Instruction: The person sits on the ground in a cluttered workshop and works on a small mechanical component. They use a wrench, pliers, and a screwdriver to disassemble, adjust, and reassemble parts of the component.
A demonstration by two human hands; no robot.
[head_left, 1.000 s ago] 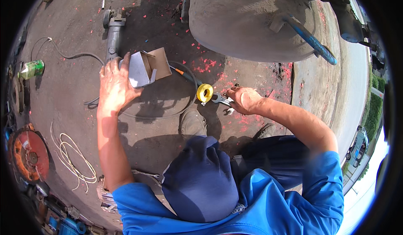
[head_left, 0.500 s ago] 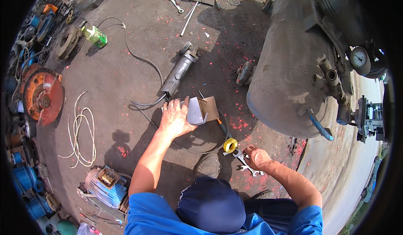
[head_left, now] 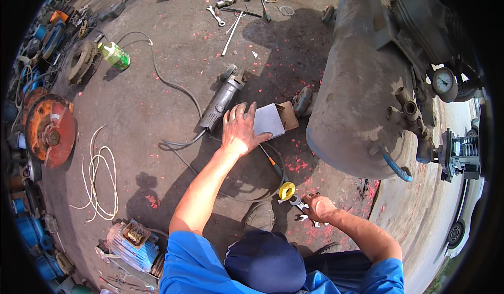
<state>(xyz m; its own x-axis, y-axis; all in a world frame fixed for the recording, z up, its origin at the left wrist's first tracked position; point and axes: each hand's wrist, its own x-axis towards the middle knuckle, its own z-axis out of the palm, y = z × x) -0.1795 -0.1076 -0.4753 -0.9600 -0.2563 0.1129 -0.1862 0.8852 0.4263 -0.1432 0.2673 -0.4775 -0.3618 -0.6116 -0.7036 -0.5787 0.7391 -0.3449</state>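
My left hand [head_left: 240,132] grips a small white-and-brown cardboard box [head_left: 269,121] by its left side, thumb at the near edge and fingers along the far one. A brown flap stands out at the box's right end. Whether the box touches the ground, I cannot tell. My right hand [head_left: 320,209] is low among several wrenches, its curled fingers closed on a steel open-end wrench [head_left: 298,201]. Another wrench [head_left: 310,219] lies just below those fingers. Next to them sits a yellow roll of tape [head_left: 287,190]. A screwdriver with an orange band [head_left: 271,161] lies between my hands.
An angle grinder [head_left: 223,100] with its cord lies beyond my left hand. A large dusty air tank [head_left: 352,94] stands at the right. Left are a white cord [head_left: 97,173], a green bottle [head_left: 115,56] and a blue motor [head_left: 134,247]. Hand tools, including a hammer [head_left: 226,1], lie at the back.
My left hand has carried the box farther away and to the right, toward the tank. My right hand has shifted slightly nearer the wrench. The whole view has tilted a little.
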